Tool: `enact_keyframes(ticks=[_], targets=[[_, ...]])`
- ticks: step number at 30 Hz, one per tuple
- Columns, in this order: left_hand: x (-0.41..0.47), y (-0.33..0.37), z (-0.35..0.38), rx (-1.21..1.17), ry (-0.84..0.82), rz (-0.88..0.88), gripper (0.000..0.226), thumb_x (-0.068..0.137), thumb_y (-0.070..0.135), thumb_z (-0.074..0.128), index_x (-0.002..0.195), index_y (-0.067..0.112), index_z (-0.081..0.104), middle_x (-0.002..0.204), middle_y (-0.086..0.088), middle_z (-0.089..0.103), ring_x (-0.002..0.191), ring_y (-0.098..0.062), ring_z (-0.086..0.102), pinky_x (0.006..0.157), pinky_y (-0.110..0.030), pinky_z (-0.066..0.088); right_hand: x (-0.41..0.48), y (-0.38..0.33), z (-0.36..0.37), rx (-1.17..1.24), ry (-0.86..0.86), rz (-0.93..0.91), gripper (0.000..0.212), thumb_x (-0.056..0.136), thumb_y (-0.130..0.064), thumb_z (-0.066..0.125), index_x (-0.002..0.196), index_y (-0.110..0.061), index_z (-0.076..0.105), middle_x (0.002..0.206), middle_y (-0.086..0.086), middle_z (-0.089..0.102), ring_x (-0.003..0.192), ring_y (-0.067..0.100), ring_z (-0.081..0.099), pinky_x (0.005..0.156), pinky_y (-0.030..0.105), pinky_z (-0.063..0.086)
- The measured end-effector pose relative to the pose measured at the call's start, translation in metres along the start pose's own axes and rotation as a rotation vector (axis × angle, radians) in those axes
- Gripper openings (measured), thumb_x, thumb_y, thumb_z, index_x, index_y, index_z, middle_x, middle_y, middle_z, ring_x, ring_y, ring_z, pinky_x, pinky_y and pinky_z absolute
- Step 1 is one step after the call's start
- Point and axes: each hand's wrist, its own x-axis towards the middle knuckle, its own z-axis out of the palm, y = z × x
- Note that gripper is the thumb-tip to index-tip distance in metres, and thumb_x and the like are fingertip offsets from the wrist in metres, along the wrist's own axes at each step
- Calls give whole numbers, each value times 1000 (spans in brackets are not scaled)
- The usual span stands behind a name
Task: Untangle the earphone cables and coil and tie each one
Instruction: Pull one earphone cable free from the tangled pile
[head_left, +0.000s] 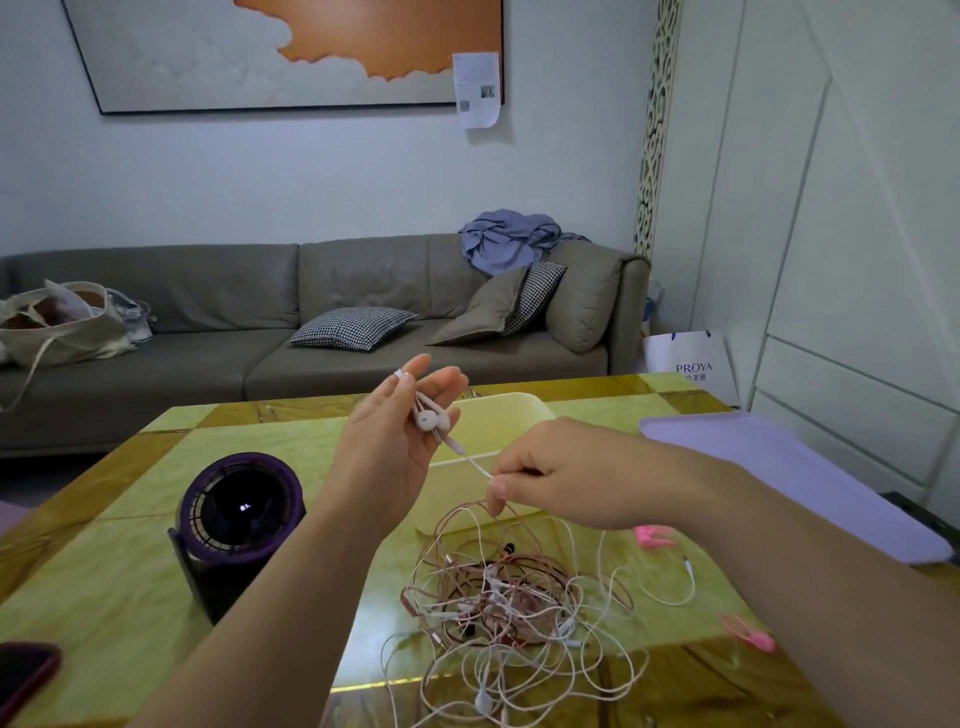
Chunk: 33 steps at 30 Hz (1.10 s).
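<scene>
A tangle of white and rose-pink earphone cables (511, 608) lies on the yellow-green table in front of me. My left hand (400, 431) is raised above it, palm up, with the white earbuds (431, 420) of one cable held between its fingers. From the earbuds a white cable (470, 460) runs down to my right hand (545, 480), which pinches it between thumb and fingertips just above the pile. Two pink clip ties lie on the table to the right, one (652, 535) under my right forearm and one (748, 631) nearer me.
A pale yellow tray (498, 415) stands behind the hands. A purple desk fan (236, 519) sits at the left, a dark red phone (23, 675) at the lower left edge, a lilac mat (779, 462) at the right. A grey sofa (291, 332) lies beyond the table.
</scene>
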Motion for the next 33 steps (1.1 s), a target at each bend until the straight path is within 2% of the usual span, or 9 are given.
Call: enact_keyframes(ticks=[2, 7, 12, 16, 18, 20, 26, 31, 33], targets=[[-1, -3, 0, 68, -16, 1, 26, 102, 15, 32, 113, 11, 55, 88, -4, 72, 97, -19, 67, 90, -35, 50, -2, -2, -1, -20, -25, -7, 29, 99, -32, 44, 93, -26, 71, 59, -8, 47, 52, 1, 45, 53, 19, 34], [-2, -10, -3, 176, -28, 18, 27, 102, 16, 33, 106, 9, 58, 89, -4, 74, 94, -17, 69, 85, -31, 51, -10, -10, -15, -93, -60, -42, 32, 99, -31, 43, 97, -21, 73, 54, -12, 48, 50, -11, 46, 52, 8, 35], [-7, -15, 7, 365, -111, 21, 29, 102, 20, 32, 105, 12, 60, 91, -3, 73, 93, -14, 68, 88, -31, 50, -9, -12, -26, -140, -86, -56, 30, 99, -31, 43, 93, -23, 72, 50, -37, 48, 54, -17, 46, 53, 9, 34], [-11, -18, 12, 512, -209, -1, 33, 102, 24, 32, 109, 14, 63, 85, -2, 71, 83, -15, 63, 80, -33, 47, -9, -13, -34, -97, -25, -89, 29, 97, -32, 47, 84, -23, 72, 51, -24, 52, 53, -4, 48, 51, 14, 35], [-15, -20, 12, 558, -257, -35, 36, 102, 23, 32, 101, 15, 66, 85, -5, 70, 85, -20, 60, 86, -40, 46, -5, -10, -42, -29, 93, -110, 30, 95, -31, 50, 79, -20, 72, 55, -12, 55, 51, 6, 48, 49, 17, 36], [-21, -22, 14, 573, -288, -85, 37, 103, 23, 30, 98, 14, 65, 83, -6, 71, 86, -21, 64, 91, -43, 45, 1, -4, -49, 20, 227, -112, 30, 95, -31, 52, 76, -20, 72, 53, -4, 45, 44, 8, 37, 44, 18, 30], [-30, -23, 21, 309, -370, -193, 36, 100, 21, 31, 94, 2, 61, 65, -5, 60, 60, -15, 58, 96, -50, 47, 28, 27, -44, 226, 420, -39, 31, 92, -36, 56, 74, -17, 72, 48, -10, 40, 46, 3, 35, 49, 17, 30], [-28, -5, 34, -30, -318, -128, 26, 87, 19, 41, 96, 3, 60, 60, -2, 54, 56, -13, 57, 75, -37, 57, 40, 47, 3, 608, 463, 19, 38, 91, -36, 57, 56, -24, 61, 46, -14, 37, 45, 9, 30, 48, 25, 25], [-20, 1, 32, -82, -248, -61, 26, 95, 14, 36, 101, 4, 59, 64, -2, 59, 61, -14, 63, 71, -33, 58, 39, 44, 22, 569, 431, 7, 38, 94, -34, 53, 58, -26, 63, 52, -3, 37, 48, 11, 31, 50, 28, 25]])
